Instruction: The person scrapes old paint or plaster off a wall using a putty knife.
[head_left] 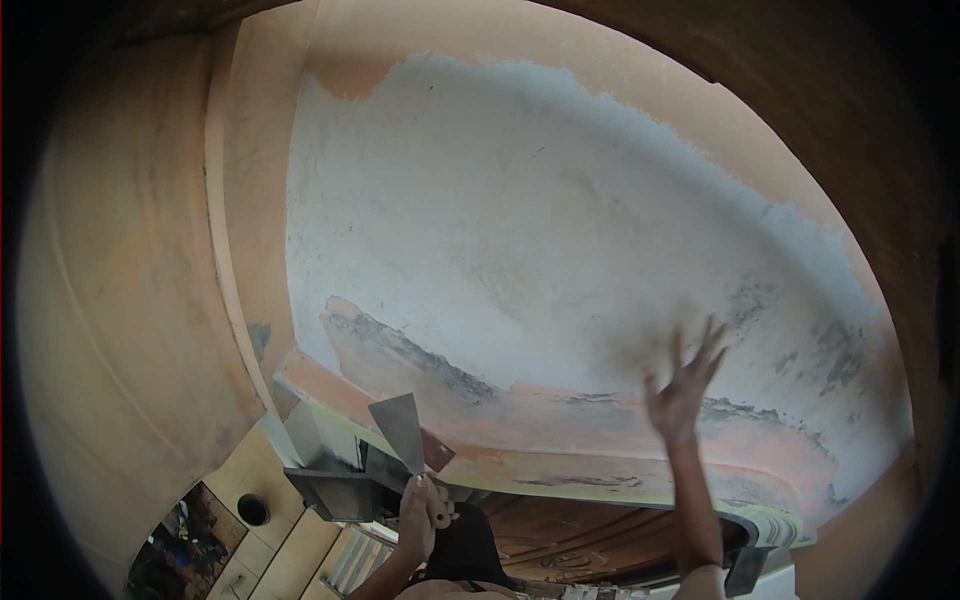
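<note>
My left hand is low in the middle, closed round a scraper whose wide, flat metal blade points up. A dark red flat piece shows just behind the blade; I cannot tell whether the hand holds it too. My right hand is raised at the right, fingers spread, with nothing in it. It is in front of the wall, near a rough dark strip of flaking paint; whether it touches the surface I cannot tell.
Orange paint borders the pale patch of wall, and a pinkish ledge runs along below it. Under the ledge is brown wooden panelling. At the lower left are a dark box-like object, a tiled floor and a round black pot.
</note>
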